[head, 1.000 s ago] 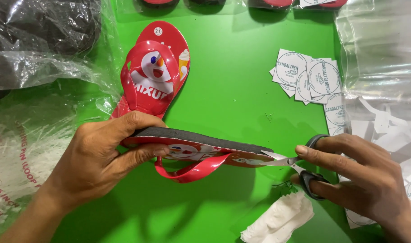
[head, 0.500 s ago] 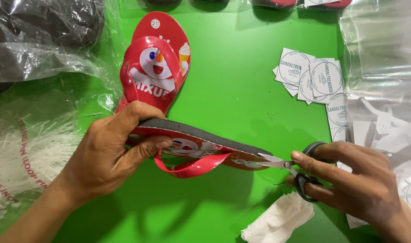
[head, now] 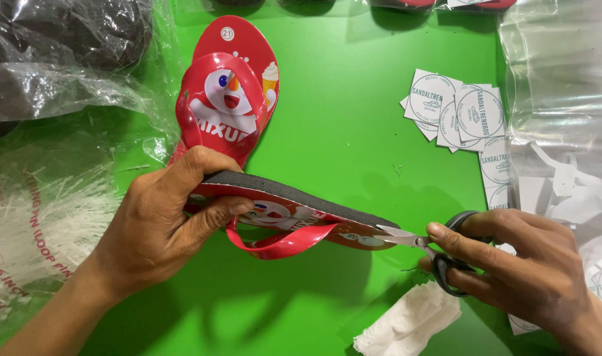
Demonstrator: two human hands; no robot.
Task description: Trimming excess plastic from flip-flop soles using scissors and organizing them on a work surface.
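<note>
My left hand (head: 159,221) grips the heel end of a small red flip-flop (head: 314,214), held on its edge above the green table, black sole facing up and red strap hanging below. My right hand (head: 518,267) holds black-handled scissors (head: 439,250); their blades touch the toe end of this sandal. A second red flip-flop (head: 232,92) with a cartoon snowman print lies flat on the table behind my left hand.
Square white cards with round stamps (head: 459,112) lie at the right. Clear plastic bags (head: 565,86) fill the right edge, and a bag of white loop pins (head: 30,217) sits at the left. A crumpled white cloth (head: 406,323) lies near the front.
The held sandal and both hands have stayed almost in place; the scissor blades have shifted slightly at the toe end.
</note>
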